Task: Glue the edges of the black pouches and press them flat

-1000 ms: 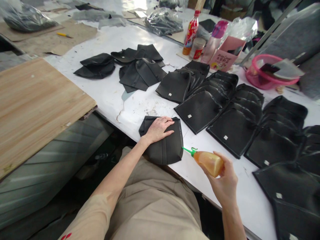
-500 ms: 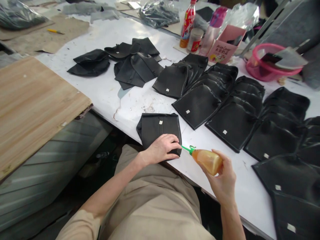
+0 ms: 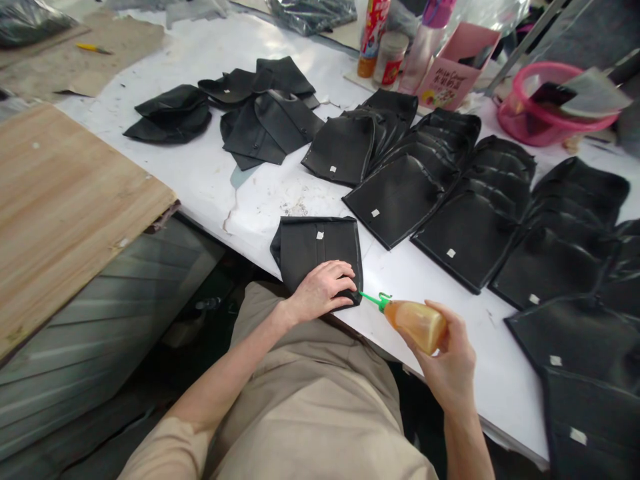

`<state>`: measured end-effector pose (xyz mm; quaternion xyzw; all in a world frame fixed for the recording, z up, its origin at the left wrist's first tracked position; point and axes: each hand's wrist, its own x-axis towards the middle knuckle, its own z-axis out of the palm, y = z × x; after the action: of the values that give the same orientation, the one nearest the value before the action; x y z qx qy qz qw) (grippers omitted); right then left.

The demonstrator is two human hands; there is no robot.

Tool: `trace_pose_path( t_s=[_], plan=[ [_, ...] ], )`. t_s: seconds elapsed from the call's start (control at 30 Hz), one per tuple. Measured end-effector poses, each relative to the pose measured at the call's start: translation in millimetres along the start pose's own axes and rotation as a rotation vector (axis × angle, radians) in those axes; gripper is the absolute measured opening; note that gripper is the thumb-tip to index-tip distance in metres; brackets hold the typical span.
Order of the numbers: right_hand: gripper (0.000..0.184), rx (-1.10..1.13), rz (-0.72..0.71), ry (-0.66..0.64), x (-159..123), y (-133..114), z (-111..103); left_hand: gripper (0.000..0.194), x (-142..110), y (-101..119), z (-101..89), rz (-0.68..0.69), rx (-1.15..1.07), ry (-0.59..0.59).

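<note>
- Your left hand (image 3: pixel 323 292) lay palm down on a black pouch-like piece (image 3: pixel 303 250); its grip was loosely spread, fingers reaching toward the lower right corner, pressing from above and not wrapped around anything.
- The piece sat at the near edge of the white table (image 3: pixel 260 223), a small white tag (image 3: pixel 320 235) showing near its upper edge.
- Your right hand (image 3: pixel 453 353) had its grip closed around a squeeze bottle (image 3: pixel 415 325) of amber liquid, tilted, its green nozzle (image 3: pixel 373 299) pointing left.
- Nozzle tip was at the piece's right edge, just beside your left fingertips; contact could not be told.
- To the right of the piece and beyond it, you had overlapping rows of black pieces (image 3: pixel 393 200), many tagged; a looser group (image 3: pixel 270 127) lay farther left.
- A pink box (image 3: pixel 440 87) and pink basket (image 3: pixel 517 120) stood behind the rows.
- On your left: a wooden board (image 3: pixel 75 213).
</note>
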<state>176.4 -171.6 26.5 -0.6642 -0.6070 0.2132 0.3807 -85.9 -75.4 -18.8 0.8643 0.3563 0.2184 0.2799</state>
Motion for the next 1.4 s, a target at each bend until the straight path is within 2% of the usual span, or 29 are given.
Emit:
trace_pose_path(
  t_s=[0.23, 0.4, 0.53, 0.77, 1.0, 1.1, 1.27, 1.4],
  plan=[
    [0.054, 0.036, 0.032, -0.013, -9, -1, -5, 0.016, -1, -1, 2.6, -0.013, -0.023, 0.022],
    [0.056, 0.112, 0.127, -0.05, -10, 11, -8, 0.016, -2, -3, 3.4, -0.016, -0.057, 0.043],
    [0.058, 0.231, 0.221, -0.067, -3, 26, -2, 0.017, -2, -5, 4.3, -0.015, -0.083, 0.047],
    [0.059, 0.344, 0.272, -0.053, 6, 35, 9, 0.016, -1, -6, 4.2, -0.001, -0.123, 0.057],
    [0.059, 0.351, 0.276, -0.122, 6, 38, -7, 0.01, 0, -4, -0.4, 0.004, -0.124, 0.038],
    [0.06, 0.351, 0.293, -0.081, 4, 41, -13, 0.011, 4, 3, -2.2, -0.057, -0.083, 0.03],
    [0.06, 0.44, 0.361, 0.125, 2, 42, -15, 0.016, 23, 14, -3.1, -0.188, 0.113, 0.021],
    [0.061, 0.419, 0.324, 0.241, 1, 36, -13, 0.017, 39, 15, 0.7, -0.243, 0.196, 0.05]
  ],
)
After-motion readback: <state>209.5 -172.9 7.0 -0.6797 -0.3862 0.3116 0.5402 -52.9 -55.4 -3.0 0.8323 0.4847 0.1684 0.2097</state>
